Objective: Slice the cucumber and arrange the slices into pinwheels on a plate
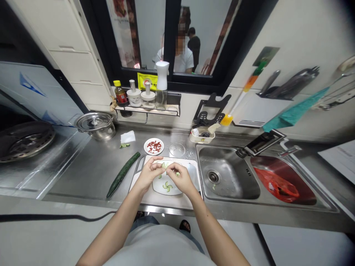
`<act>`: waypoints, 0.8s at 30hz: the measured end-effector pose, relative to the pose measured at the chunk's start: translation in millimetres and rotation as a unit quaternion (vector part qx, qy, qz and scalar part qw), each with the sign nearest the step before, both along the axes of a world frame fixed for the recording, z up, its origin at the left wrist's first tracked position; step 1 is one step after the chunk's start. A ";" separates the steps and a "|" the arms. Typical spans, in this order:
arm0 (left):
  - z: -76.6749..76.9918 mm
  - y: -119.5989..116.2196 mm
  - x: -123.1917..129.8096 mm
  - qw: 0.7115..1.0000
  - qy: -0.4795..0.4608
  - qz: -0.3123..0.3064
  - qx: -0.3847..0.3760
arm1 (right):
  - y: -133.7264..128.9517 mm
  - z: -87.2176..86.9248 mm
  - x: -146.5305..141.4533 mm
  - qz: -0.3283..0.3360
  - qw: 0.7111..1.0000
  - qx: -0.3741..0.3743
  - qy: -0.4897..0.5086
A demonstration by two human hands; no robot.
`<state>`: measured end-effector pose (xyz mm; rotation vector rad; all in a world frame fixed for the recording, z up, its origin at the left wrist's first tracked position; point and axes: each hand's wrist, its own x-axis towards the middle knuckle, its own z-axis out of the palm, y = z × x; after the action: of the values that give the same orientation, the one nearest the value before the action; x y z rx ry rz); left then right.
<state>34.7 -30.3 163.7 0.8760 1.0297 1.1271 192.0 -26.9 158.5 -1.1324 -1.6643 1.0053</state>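
Curved pale-green slices [167, 187] form one pinwheel on the white plate [157, 187]; a long dark-green cucumber [123, 174] looks largely uncut, while left hand [149, 173] and right hand [181, 178] have grips pinched closed, contents unclear.

One cucumber [123, 174], two basins [231, 181], perhaps two people [185, 62].

Head view — from wearer's head height, facing forward and down over counter [83, 170]; shirt [161, 245] close at bottom edge, window [149, 26] farther off — top.
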 end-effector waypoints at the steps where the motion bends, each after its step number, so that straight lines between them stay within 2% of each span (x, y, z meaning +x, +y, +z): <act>1: 0.6 -0.1 -0.3 1.000 0.003 0.001 0.005 | 0.3 -0.1 0.1 0.001 1.000 0.000 -0.004; 15: 7.7 -3.4 -2.9 0.998 0.037 -0.013 0.045 | 2.3 3.7 1.1 0.046 0.997 -0.049 0.042; 24: -0.1 -1.9 -4.0 0.990 0.102 -0.021 0.090 | 5.8 -3.9 2.3 0.054 0.993 -0.086 0.055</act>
<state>30.7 -32.1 163.6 1.1721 1.0820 1.1228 194.4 -21.2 154.5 -1.0861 -1.5887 1.2785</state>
